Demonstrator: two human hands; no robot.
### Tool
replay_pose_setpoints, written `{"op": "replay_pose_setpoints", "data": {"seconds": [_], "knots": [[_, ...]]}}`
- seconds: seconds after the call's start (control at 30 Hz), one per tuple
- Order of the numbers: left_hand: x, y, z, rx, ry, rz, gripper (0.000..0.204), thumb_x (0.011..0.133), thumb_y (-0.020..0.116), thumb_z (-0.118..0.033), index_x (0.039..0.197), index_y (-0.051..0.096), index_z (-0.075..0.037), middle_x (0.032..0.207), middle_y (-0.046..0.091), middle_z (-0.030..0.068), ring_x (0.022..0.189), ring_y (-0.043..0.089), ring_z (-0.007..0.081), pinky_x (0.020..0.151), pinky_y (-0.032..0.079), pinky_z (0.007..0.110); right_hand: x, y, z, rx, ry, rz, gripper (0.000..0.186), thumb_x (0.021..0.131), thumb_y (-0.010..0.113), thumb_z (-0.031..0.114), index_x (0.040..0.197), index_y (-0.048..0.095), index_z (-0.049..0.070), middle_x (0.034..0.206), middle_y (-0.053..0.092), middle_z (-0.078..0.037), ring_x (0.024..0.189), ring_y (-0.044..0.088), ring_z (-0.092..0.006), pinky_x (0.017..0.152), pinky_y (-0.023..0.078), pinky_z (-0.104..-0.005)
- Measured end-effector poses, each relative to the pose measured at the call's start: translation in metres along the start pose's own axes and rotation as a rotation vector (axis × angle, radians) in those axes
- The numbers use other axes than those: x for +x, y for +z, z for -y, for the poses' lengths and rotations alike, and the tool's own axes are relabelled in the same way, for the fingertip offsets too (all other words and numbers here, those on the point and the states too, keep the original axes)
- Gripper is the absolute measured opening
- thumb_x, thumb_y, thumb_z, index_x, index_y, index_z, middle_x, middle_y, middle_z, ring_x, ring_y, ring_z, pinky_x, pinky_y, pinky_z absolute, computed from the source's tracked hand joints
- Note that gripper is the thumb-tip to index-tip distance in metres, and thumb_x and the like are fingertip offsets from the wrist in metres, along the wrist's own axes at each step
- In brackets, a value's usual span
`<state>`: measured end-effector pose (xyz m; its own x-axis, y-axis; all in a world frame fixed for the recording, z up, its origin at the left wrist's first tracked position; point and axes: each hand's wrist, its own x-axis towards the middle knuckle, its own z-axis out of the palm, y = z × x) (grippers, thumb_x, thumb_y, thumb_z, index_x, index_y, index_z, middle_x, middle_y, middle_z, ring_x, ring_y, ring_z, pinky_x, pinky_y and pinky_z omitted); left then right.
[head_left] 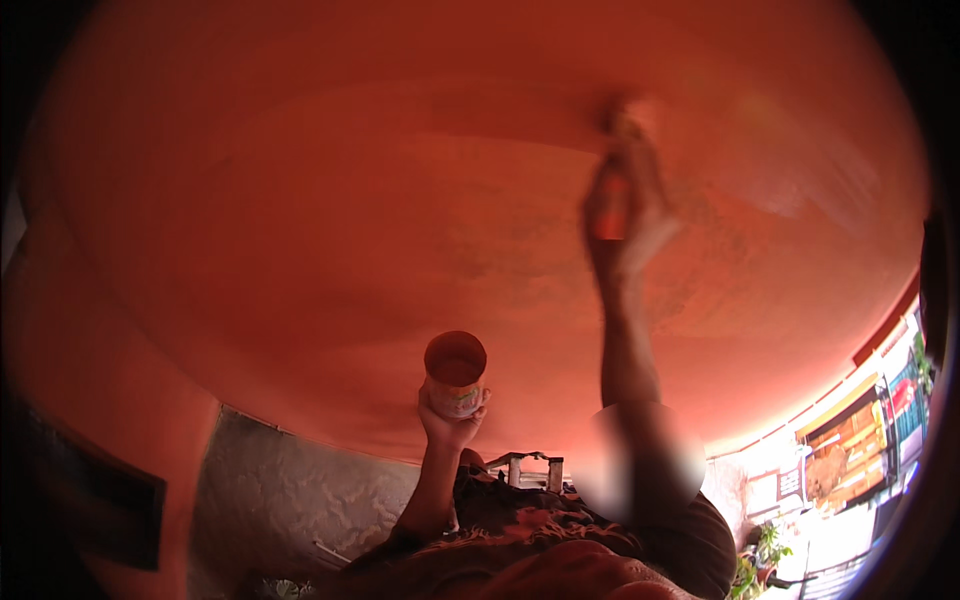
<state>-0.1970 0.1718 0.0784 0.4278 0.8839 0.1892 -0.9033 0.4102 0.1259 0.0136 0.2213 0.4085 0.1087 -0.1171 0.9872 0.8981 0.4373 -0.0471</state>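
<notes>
My left hand is wrapped round an open paint can, held upright in front of my body. The can's inside looks reddish-brown, and how full it is cannot be made out. My right hand, smeared by motion, reaches far up against the orange-red painted wall. Its fingers are closed on what looks like a paintbrush, whose head meets the wall. Darker, patchy marks show on the wall to the left and right of my right forearm.
A wooden frame stands close behind my body. Bare grey plaster lies at the lower left, beside a dark opening. Green plants are at the lower right, below a wooden shelf-like structure in bright daylight.
</notes>
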Motion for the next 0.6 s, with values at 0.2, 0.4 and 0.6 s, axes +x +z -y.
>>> {"op": "replay_pose_setpoints", "data": {"seconds": [0.2,0.4,0.6], "knots": [[-0.004,-0.016,0.004,0.021,0.131,-0.096,0.063,0.089,0.051,-0.059,0.126,0.057,-0.008,0.112,0.062,0.0104,0.093,0.057,0.0335,0.058,0.048,0.034,-0.019,0.148,0.166,0.508,-0.146,0.281,0.028,0.072,0.071,0.002,0.096,0.057,0.006,0.096,0.066,-0.014,0.071,0.067,-0.0337,0.051,0.052,-0.0448],[-0.004,-0.022,0.012,0.030,0.221,-0.209,0.057,0.091,0.050,-0.058,0.125,0.057,-0.012,0.108,0.063,0.0104,0.087,0.059,0.0344,0.053,0.047,0.034,-0.022,0.149,0.123,0.690,-0.159,0.422,0.020,0.087,0.066,0.015,0.104,0.064,0.004,0.089,0.067,-0.014,0.083,0.066,-0.0279,0.060,0.054,-0.0419],[0.008,-0.006,0.004,-0.016,0.166,-0.127,0.056,0.092,0.051,-0.058,0.126,0.056,-0.013,0.107,0.063,0.0119,0.085,0.061,0.0358,0.052,0.048,0.035,0.031,-0.033,-0.066,0.160,0.059,-0.193,0.013,0.097,0.062,0.012,0.097,0.064,-0.001,0.080,0.066,-0.006,0.075,0.059,-0.0144,0.073,0.051,-0.0296]]}}
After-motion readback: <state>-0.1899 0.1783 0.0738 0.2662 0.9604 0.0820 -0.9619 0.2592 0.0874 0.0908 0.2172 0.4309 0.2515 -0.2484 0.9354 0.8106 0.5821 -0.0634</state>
